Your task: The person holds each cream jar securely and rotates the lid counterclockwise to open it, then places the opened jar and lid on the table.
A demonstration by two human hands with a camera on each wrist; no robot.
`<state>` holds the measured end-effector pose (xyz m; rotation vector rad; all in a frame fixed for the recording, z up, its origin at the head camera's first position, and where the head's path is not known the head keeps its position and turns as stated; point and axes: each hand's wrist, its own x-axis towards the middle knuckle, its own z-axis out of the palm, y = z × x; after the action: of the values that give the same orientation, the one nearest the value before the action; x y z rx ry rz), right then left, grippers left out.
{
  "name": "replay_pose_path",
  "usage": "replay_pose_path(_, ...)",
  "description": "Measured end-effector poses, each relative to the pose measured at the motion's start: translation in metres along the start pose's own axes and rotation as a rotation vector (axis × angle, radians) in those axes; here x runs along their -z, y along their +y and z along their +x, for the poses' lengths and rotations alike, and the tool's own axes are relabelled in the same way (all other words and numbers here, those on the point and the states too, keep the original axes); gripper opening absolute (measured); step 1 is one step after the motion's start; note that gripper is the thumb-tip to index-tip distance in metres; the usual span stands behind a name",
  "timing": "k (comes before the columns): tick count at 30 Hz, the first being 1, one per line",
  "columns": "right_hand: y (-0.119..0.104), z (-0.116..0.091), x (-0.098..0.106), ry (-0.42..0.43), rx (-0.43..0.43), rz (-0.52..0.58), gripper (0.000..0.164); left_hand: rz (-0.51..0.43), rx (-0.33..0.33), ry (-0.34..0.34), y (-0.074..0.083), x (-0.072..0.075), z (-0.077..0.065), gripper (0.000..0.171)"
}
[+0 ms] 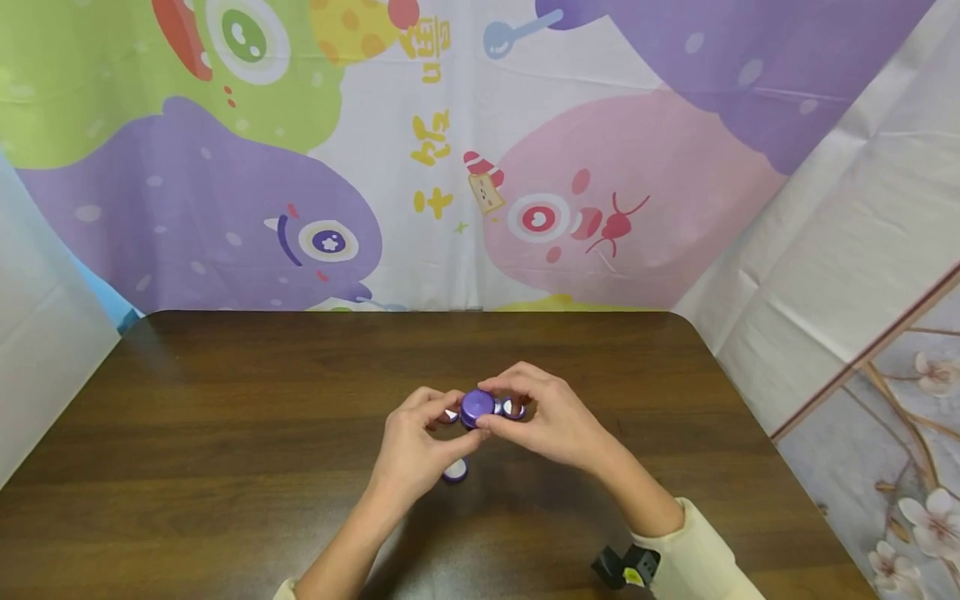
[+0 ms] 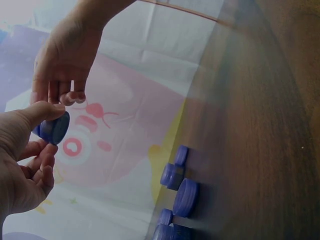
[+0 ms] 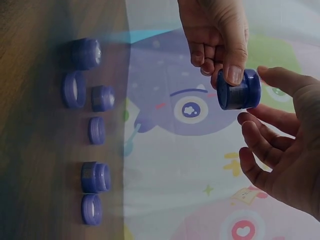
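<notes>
A small purple screw-lid jar [image 1: 478, 406] is held up above the table, tipped on its side in the right wrist view. My left hand [image 1: 412, 437] grips the jar's body [image 3: 232, 96], its thumb [image 2: 44, 111] lying along the side. At the other end, my right hand [image 1: 551, 417] holds the lid [image 3: 254, 89] between thumb and forefinger, and its other fingers stay apart from the jar. Below the hands, on the table, lie more purple jars and loose lids, among them a jar [image 3: 95, 177] and a lid [image 3: 91, 209]. The hands partly cover these in the head view.
One lid [image 1: 455, 471] with a white inside lies on the brown wooden table [image 1: 225, 433], nearer me than the others. A cartoon-printed curtain [image 1: 450, 267] hangs behind the far edge. A black device [image 1: 626, 568] sits at my right sleeve.
</notes>
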<state>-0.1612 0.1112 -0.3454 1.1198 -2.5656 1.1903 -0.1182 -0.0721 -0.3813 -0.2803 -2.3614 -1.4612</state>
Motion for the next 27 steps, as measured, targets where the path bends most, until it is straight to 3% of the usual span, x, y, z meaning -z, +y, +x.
replay_pose_path(8,0.0004,-0.0010,0.0015,-0.058,0.004,0.013,0.038,0.004,-0.021,0.001,0.0003,-0.0008,-0.0001,0.033)
replay_pose_path(13,0.0013,-0.0013,0.0013,-0.022,0.006,0.002,0.043,0.002,0.000,0.001,0.0016,-0.0004,-0.0002,0.033)
replay_pose_path(18,0.0028,-0.0004,-0.0002,0.023,0.021,-0.002,0.039,0.006,0.010,0.003,0.0025,-0.0003,0.0001,0.033)
replay_pose_path(27,0.0041,-0.0012,0.0007,-0.056,0.045,0.026,0.040,0.019,-0.019,0.007,0.0005,-0.0007,-0.0008,0.034)
